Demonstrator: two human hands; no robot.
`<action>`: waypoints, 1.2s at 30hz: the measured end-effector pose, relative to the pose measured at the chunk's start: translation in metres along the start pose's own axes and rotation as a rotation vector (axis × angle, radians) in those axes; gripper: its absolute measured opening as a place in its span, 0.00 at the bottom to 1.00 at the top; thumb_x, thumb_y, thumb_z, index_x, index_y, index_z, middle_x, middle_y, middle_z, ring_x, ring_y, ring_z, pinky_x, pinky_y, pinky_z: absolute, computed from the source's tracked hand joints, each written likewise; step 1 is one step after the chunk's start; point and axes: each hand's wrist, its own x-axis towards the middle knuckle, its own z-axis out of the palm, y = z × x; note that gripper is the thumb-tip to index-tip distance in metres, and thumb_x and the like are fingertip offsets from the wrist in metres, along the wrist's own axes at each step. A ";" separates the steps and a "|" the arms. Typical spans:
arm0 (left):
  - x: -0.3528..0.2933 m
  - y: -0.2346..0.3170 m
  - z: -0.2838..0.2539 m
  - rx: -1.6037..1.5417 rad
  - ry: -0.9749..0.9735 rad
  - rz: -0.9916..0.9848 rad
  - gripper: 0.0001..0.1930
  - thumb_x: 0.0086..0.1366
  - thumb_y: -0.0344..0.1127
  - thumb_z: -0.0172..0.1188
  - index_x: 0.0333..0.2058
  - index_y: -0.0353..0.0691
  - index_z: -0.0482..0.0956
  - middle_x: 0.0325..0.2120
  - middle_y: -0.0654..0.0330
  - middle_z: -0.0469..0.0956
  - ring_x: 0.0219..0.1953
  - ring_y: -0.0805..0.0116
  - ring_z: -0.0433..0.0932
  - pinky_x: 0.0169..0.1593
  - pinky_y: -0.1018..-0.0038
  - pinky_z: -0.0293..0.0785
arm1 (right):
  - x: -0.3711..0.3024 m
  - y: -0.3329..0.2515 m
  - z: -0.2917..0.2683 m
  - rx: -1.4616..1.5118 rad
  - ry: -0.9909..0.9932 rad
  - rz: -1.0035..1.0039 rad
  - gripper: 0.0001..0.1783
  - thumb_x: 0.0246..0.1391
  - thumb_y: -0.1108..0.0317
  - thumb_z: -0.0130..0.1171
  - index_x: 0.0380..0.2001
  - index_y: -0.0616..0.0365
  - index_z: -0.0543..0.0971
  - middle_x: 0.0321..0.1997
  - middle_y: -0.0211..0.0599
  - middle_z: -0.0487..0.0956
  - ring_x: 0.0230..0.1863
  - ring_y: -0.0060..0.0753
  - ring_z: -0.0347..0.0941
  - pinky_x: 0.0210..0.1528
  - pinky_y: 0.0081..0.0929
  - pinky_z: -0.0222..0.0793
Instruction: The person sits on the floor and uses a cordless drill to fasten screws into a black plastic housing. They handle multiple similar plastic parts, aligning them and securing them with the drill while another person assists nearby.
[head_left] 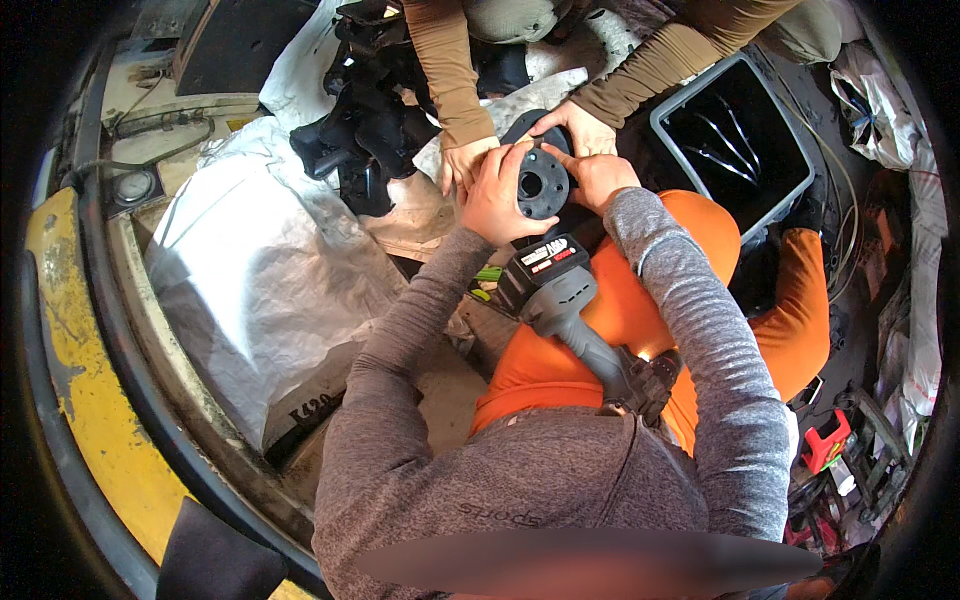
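Note:
My left hand (492,203) is wrapped round the left side of a black round part (545,208) with a centre hole and smaller holes about it. From the right, my right hand (603,181) is closed on the edge of the same part, its lower fingers partly hidden. A co-worker in brown sleeves faces me. One of their hands (588,128) touches the part's far side, while the other (466,163) is beside my left hand. Across my orange-trousered thigh lies a grey cordless power tool (575,315), its battery just below the part and a small light glowing near its head.
Several black moulded pieces (375,140) are heaped at the far left. A white sack (260,270) lies on my left, inside a yellow edge (85,350). At the far right stands a dark bin (665,115) with a grey rim. A red object (826,440) lies at right.

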 end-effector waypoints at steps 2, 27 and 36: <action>-0.002 0.007 0.005 0.030 0.066 -0.034 0.56 0.32 0.44 0.81 0.62 0.38 0.62 0.53 0.48 0.67 0.57 0.49 0.69 0.60 0.59 0.68 | -0.001 -0.003 -0.004 -0.005 -0.026 0.016 0.49 0.45 0.60 0.68 0.70 0.21 0.56 0.37 0.42 0.83 0.40 0.45 0.82 0.44 0.42 0.77; 0.007 0.002 -0.002 0.025 -0.037 0.110 0.52 0.36 0.46 0.80 0.62 0.40 0.66 0.54 0.51 0.67 0.56 0.52 0.70 0.59 0.61 0.69 | -0.001 0.000 -0.005 0.105 0.017 0.039 0.47 0.41 0.66 0.67 0.67 0.26 0.64 0.32 0.43 0.83 0.37 0.45 0.81 0.41 0.42 0.76; 0.005 0.004 0.000 -0.003 -0.019 0.086 0.52 0.35 0.46 0.79 0.62 0.42 0.67 0.54 0.51 0.67 0.56 0.50 0.70 0.60 0.61 0.68 | 0.001 -0.001 -0.005 0.096 -0.018 0.050 0.44 0.45 0.59 0.67 0.66 0.19 0.63 0.38 0.43 0.84 0.41 0.45 0.82 0.44 0.43 0.77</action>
